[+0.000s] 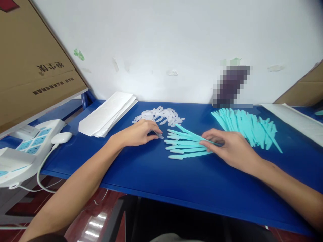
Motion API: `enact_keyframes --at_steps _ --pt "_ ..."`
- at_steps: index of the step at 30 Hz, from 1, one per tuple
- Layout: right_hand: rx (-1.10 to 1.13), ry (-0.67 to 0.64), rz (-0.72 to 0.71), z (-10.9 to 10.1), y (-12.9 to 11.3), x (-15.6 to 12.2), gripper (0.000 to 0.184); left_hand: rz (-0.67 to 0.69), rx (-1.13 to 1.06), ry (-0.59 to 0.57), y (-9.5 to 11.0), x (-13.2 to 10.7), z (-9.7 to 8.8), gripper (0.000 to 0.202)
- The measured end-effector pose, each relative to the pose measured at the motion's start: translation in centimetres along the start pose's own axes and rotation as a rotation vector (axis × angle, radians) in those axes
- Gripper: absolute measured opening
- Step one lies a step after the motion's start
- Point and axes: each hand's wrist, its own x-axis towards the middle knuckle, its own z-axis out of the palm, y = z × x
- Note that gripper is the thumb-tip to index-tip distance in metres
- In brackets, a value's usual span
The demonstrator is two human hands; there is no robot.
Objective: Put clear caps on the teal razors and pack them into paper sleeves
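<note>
While the left hand (141, 132) pinches a clear cap (159, 135) and the right hand (230, 146) holds a teal razor (191, 134) slantwise over the lined-up row (184, 149) on the blue surface (151, 174), a slip could scatter that row.

pixelated patch (232, 85) by wall, contents unreadable; cardboard box (30, 64) cut by left edge; ends of teal sticks (186, 144) hidden under right hand (233, 148).
</note>
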Motion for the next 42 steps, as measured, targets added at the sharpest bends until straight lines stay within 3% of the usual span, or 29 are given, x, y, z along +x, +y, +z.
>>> enact_keyframes --at_steps 6,15,19,23,26,35,42 --pt "-0.026 0.125 -0.042 0.1 0.1 -0.1 0.028 -0.004 -0.052 -0.004 0.2 -0.2 -0.4 0.022" --pt "-0.010 0.148 -0.235 0.4 -0.2 -0.3 0.022 -0.002 -0.043 0.020 0.3 -0.2 -0.2 0.024" --pt "-0.027 0.141 -0.270 0.7 -0.3 -0.3 0.025 0.011 -0.035 0.133 0.4 -0.2 0.0 0.031" --pt "-0.015 0.157 -0.337 0.9 -0.4 -0.3 0.029 0.074 -0.053 0.347 1.3 0.2 0.4 0.026" --pt "-0.042 0.205 -0.387 0.8 -0.6 -0.4 0.032 0.130 -0.076 0.438 1.8 0.5 0.7 0.023" --pt "-0.036 0.274 -0.421 0.5 -0.7 -0.6 0.038 0.132 -0.123 0.470 2.0 0.5 1.2 0.025" --pt "-0.055 0.225 -0.397 0.6 -0.5 -0.6 0.032 0.133 -0.187 0.508 2.5 0.6 1.4 0.025"
